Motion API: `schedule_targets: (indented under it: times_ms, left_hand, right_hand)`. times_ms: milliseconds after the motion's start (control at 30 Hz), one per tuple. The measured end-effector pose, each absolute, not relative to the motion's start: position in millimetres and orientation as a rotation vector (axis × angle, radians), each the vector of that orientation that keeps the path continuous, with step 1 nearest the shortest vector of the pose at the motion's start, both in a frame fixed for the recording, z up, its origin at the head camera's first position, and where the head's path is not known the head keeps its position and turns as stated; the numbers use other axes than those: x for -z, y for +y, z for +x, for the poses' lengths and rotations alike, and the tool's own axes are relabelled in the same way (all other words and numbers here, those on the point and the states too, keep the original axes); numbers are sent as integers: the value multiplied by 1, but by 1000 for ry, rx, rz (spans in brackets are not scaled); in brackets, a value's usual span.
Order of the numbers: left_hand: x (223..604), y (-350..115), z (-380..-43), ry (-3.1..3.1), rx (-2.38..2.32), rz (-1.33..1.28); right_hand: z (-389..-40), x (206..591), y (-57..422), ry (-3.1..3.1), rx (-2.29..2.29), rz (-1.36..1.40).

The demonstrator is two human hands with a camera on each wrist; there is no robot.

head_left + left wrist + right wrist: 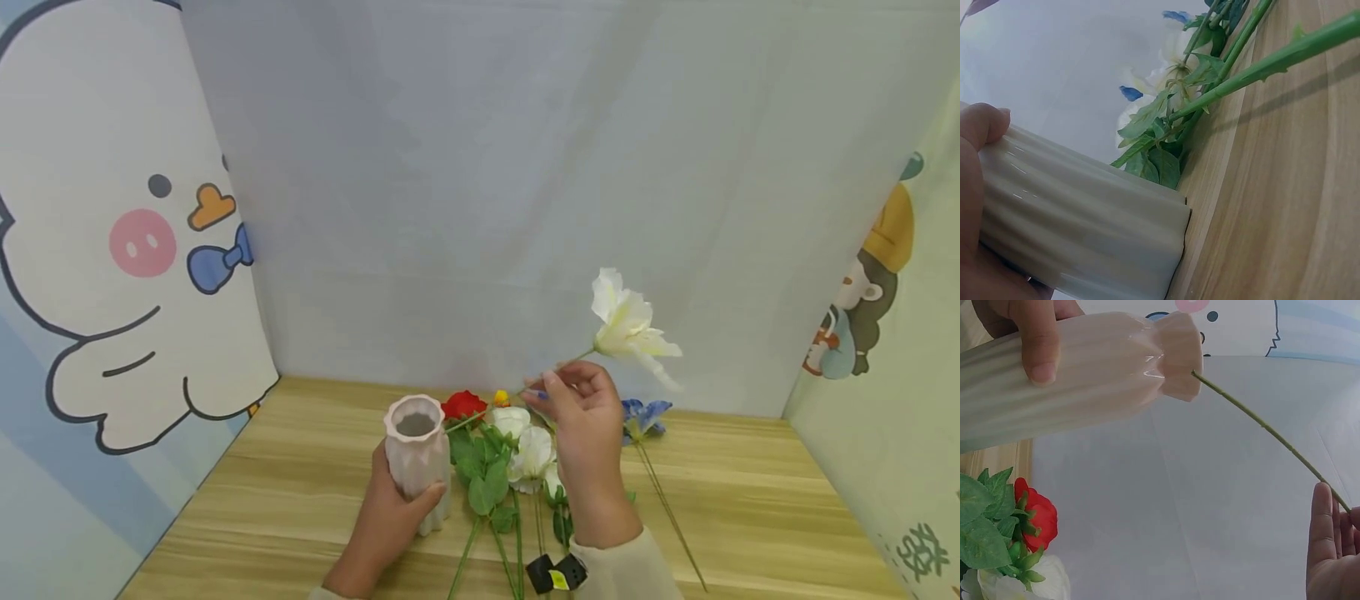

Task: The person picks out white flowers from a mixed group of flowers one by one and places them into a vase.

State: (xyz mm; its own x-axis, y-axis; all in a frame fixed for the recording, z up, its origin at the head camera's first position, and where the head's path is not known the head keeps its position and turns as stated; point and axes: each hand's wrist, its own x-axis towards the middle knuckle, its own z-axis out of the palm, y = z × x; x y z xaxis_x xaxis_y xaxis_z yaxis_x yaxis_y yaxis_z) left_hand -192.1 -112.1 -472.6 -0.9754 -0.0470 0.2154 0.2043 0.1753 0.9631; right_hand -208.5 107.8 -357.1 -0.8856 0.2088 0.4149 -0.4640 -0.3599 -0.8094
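We see wooden tabletop point(285, 483) low in frame, grey backdrop point(450, 208) above. Left hand point(390, 512) grips vase point(420, 465); raised right hand point(588, 433) pinches flower stem point(1264, 426).

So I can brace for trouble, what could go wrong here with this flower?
The stem ends outside the vase, so it might miss the opening. The right hand pinches the stem away from that end, so the tip may swing. Only the left hand grips the vase; if it slackens, the vase could topple toward the red flower.

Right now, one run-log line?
left hand: holds vase | right hand: pinches white flower by stem | stem tip: outside vase | other flowers: on table
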Motion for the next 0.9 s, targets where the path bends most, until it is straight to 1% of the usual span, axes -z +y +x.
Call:
schedule_targets:
  times_ms: [400,667,900]
  left_hand:
    - [480,-111,-194,-2232,1855,-177]
    - [507,-115,-209,-2217,1858,-163]
    - [510,-117,-210,-2240,1823,-171]
  right_hand:
    - [-212,356,99,-1406,-2252,349]
    - [-213,365,94,-1443,-2279,354]
    - [-215,371,85,-1489,-2267,381]
